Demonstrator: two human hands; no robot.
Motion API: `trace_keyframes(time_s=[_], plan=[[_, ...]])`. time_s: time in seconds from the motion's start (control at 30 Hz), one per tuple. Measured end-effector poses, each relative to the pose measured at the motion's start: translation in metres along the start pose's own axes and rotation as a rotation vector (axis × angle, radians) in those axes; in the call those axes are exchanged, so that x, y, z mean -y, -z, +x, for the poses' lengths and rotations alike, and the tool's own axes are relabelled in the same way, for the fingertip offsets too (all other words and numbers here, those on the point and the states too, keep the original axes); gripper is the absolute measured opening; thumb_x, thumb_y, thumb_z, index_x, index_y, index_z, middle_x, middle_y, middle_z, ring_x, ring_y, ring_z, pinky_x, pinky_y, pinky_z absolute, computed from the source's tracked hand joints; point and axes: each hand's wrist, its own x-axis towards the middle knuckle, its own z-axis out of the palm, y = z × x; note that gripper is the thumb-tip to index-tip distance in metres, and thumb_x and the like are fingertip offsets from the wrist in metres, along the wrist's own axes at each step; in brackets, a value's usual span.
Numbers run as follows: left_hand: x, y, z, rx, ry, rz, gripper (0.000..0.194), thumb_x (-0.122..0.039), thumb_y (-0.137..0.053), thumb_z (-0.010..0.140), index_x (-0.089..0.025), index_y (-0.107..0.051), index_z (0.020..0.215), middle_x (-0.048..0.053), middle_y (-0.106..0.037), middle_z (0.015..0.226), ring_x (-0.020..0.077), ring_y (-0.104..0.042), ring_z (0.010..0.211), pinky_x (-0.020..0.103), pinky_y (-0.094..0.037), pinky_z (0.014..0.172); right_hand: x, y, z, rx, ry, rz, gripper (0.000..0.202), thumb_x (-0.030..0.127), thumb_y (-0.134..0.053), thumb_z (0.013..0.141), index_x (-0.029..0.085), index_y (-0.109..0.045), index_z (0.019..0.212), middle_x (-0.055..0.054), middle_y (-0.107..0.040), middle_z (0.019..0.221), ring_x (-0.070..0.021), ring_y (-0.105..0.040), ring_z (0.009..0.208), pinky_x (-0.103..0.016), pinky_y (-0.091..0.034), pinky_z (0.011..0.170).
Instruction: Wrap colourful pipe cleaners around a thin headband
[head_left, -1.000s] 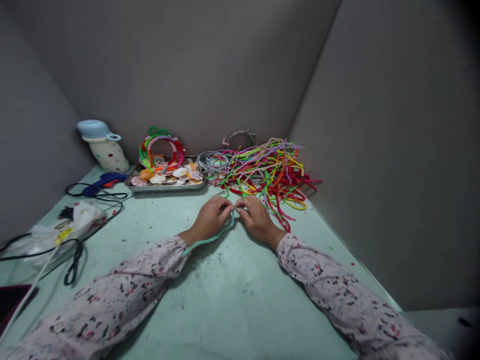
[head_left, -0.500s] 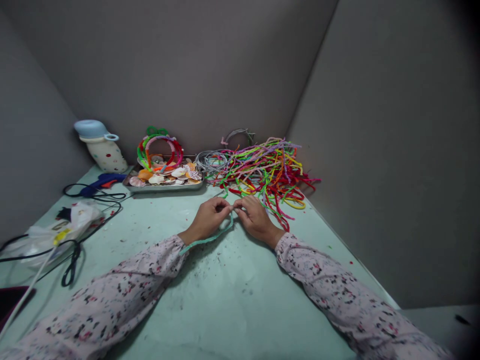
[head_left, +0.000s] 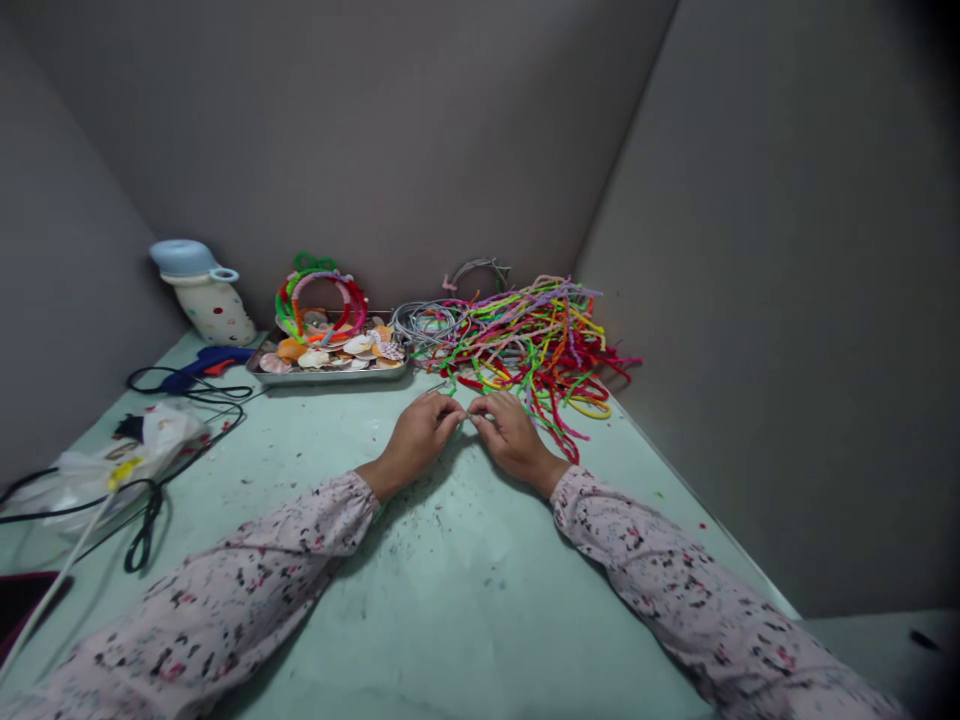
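Note:
My left hand (head_left: 421, 437) and my right hand (head_left: 508, 435) meet almost tip to tip above the middle of the table, both in a pinch. Between the fingertips shows a tiny bit of the teal pipe cleaner (head_left: 466, 416); the rest of its length is hidden, seemingly behind my left hand and wrist. Just beyond my hands lies a tangled heap of colourful pipe cleaners (head_left: 540, 330). A coil of grey wire (head_left: 424, 322) rests at the heap's left side.
Shells fill a metal tray (head_left: 337, 376), with wrapped colourful hoops (head_left: 321, 300) standing on them. To the left are a bottle (head_left: 214, 300), a blue glue gun (head_left: 202, 367), a black cable (head_left: 146, 520) and a plastic bag (head_left: 169, 430). Grey partitions enclose the table (head_left: 480, 600).
The teal pipe cleaner's tail, which hung in a curve below my left hand and across the wrist, has dropped out of sight. Both hands stay nearly in place, still pinching.

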Motion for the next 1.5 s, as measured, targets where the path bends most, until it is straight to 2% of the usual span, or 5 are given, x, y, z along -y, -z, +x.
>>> trace_keyframes(time_s=[0.17, 0.43, 0.8, 1.03, 1.5], plan=[[-0.0027, 0.0008, 0.0001, -0.004, -0.019, 0.059, 0.016, -0.026, -0.05, 0.087, -0.017, -0.062, 0.081, 0.004, -0.061, 0.079, 0.0175, -0.054, 0.078, 0.03, -0.042, 0.073, -0.0001, -0.0003, 0.0, 0.0, -0.002, 0.012, 0.009, 0.023, -0.049, 0.09, 0.022, -0.058, 0.093, -0.005, -0.06, 0.09, -0.0214, -0.052, 0.089, -0.036, -0.037, 0.082], [0.0008, -0.0004, -0.0011, -0.019, 0.007, -0.059, 0.012, -0.028, -0.056, 0.084, -0.018, -0.063, 0.085, 0.003, -0.063, 0.084, 0.0169, -0.057, 0.082, 0.029, -0.044, 0.074, -0.0019, -0.0002, -0.0003, -0.019, -0.019, 0.03, 0.011, 0.024, -0.049, 0.089, 0.022, -0.058, 0.094, -0.005, -0.06, 0.09, -0.0222, -0.052, 0.089, -0.037, -0.037, 0.082], [-0.004, 0.0012, -0.0021, -0.043, -0.063, 0.042, 0.016, -0.028, -0.052, 0.088, -0.016, -0.063, 0.084, 0.005, -0.062, 0.081, 0.0178, -0.055, 0.079, 0.031, -0.042, 0.074, -0.001, -0.0005, 0.0001, -0.02, -0.008, 0.024, 0.01, 0.024, -0.049, 0.09, 0.022, -0.058, 0.094, -0.005, -0.06, 0.089, -0.0217, -0.052, 0.089, -0.036, -0.037, 0.082], [-0.0015, -0.0012, -0.0017, -0.049, -0.024, 0.001, 0.011, -0.027, -0.058, 0.085, -0.018, -0.063, 0.088, 0.004, -0.063, 0.084, 0.0172, -0.056, 0.082, 0.03, -0.044, 0.075, -0.0001, 0.0006, 0.0008, -0.033, -0.012, 0.027, 0.01, 0.023, -0.049, 0.09, 0.021, -0.057, 0.095, -0.005, -0.06, 0.09, -0.0216, -0.052, 0.089, -0.037, -0.038, 0.082], [-0.0028, 0.0004, -0.0033, -0.062, -0.059, 0.03, 0.011, -0.027, -0.057, 0.086, -0.018, -0.063, 0.088, 0.004, -0.063, 0.083, 0.0174, -0.057, 0.081, 0.031, -0.044, 0.076, -0.0002, 0.0006, 0.0003, -0.031, -0.008, 0.037, 0.01, 0.022, -0.049, 0.089, 0.022, -0.058, 0.094, -0.005, -0.061, 0.091, -0.0217, -0.052, 0.09, -0.037, -0.038, 0.083]])
